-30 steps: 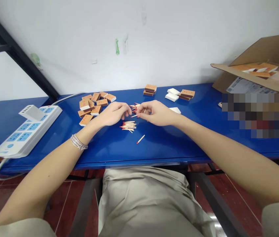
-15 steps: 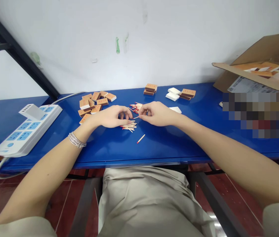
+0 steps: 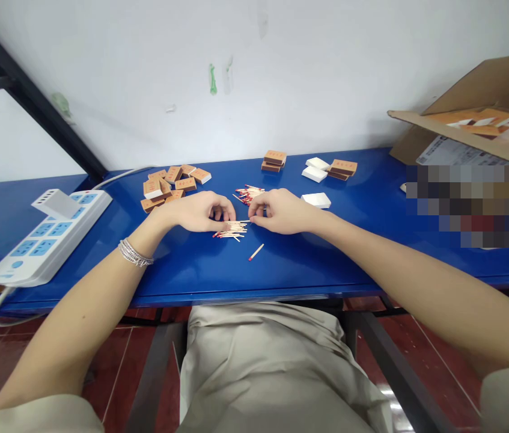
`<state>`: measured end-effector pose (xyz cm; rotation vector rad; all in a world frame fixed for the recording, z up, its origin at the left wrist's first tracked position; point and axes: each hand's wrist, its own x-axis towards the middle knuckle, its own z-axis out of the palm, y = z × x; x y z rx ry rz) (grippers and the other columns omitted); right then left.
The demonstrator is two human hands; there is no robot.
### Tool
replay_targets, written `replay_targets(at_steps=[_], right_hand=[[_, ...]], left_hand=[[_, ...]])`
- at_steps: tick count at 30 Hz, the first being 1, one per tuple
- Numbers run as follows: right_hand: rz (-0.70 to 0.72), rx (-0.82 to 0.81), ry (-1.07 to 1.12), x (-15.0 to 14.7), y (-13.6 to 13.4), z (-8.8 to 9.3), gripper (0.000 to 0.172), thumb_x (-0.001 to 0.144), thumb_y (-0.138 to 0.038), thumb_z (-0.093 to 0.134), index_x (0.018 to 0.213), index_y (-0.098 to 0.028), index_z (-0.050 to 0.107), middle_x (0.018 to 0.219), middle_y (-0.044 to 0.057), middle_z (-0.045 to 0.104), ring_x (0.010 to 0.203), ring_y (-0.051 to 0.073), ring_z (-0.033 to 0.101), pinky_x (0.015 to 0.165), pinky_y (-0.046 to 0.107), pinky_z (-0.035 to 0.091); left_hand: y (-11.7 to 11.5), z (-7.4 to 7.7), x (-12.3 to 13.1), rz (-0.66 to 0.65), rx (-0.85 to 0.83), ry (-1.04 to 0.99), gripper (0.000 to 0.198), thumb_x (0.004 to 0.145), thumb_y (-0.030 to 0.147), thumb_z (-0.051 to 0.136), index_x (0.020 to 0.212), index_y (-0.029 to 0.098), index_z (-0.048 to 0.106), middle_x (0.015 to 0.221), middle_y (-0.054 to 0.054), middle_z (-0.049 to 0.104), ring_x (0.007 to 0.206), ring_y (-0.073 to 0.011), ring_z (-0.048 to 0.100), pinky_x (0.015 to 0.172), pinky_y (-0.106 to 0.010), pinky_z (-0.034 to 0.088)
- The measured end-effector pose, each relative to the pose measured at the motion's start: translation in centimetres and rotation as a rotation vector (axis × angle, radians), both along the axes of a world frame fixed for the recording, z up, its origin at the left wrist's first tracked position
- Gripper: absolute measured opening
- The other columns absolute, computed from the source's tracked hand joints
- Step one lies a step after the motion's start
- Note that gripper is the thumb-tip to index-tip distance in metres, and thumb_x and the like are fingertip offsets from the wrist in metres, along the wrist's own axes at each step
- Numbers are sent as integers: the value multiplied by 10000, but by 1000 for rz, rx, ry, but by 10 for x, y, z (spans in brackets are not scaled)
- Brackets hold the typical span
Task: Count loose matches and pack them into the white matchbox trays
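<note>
My left hand (image 3: 200,211) and my right hand (image 3: 281,211) rest on the blue table (image 3: 326,258), fingertips pinched at either end of a small bundle of red-tipped matches (image 3: 232,228). Both hands have curled fingers touching the bundle. A second loose pile of matches (image 3: 247,193) lies just behind the hands. One single match (image 3: 256,252) lies alone nearer to me. A white inner tray (image 3: 316,200) sits right of my right hand.
A heap of orange matchboxes (image 3: 170,183) lies at the back left, more matchboxes (image 3: 274,161) and white trays (image 3: 315,169) at the back centre. A white power strip (image 3: 51,234) sits at the left. An open cardboard box (image 3: 484,126) stands at the right.
Both hands have lowered toward the table and closed in on the match bundle; the match held between the fingertips earlier now lies with the bundle.
</note>
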<state>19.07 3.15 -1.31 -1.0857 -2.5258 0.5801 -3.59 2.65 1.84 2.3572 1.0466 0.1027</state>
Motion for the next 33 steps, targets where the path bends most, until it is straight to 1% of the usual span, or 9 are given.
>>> replay_targets(at_steps=[3,6,9,12,17,21,27,33], right_hand=[[11,-5,11,2,-1,4,145,724,-171,617,833,-175,712,776,14,705,645,122,583,651,247,411],[55,11,27,2,-1,5,131,732,-185,620,825,-177,711,782,12,703,634,117,572,654,250,405],[118,27,52,0,-3,3,124,748,-213,627,833,-176,709,784,11,699,619,107,559,650,248,401],[173,6,76,-2,-6,0,137,764,-244,637,853,-170,711,762,14,686,613,103,557,641,244,400],[198,-49,94,-6,-10,-5,191,755,-329,688,845,-162,711,767,22,681,615,102,551,616,236,399],[200,-52,89,-9,-12,-7,139,777,-267,649,836,-158,711,766,25,693,622,104,552,617,239,397],[174,14,47,-11,-17,-3,100,752,-157,617,809,-158,698,780,32,694,658,116,580,646,241,416],[166,51,18,-11,-19,-1,107,767,-169,617,833,-162,701,805,41,696,672,129,578,659,253,413]], left_hand=[[1,2,-2,-2,-30,-5,251,728,348,667,905,179,720,803,-32,709,696,-134,601,648,-244,455],[1,3,-3,9,-45,4,274,719,348,677,936,186,717,838,-31,714,699,-133,600,649,-242,456],[1,4,-5,25,-54,4,314,720,379,685,967,186,716,853,-32,712,705,-137,597,652,-246,455],[1,3,-5,40,-52,2,348,707,414,703,970,186,714,834,-30,701,706,-141,591,655,-247,449],[3,1,-5,-3,-37,13,357,680,385,724,974,184,698,825,-20,685,722,-136,586,673,-241,449],[4,1,-6,2,-51,19,319,679,328,709,961,180,697,811,-18,684,705,-131,583,666,-237,450],[4,2,-7,-3,-63,20,312,703,334,688,977,186,697,808,-16,692,700,-132,595,670,-240,459],[5,1,-8,-9,-87,-8,294,703,321,691,966,189,702,759,-10,689,672,-132,600,657,-240,462]])
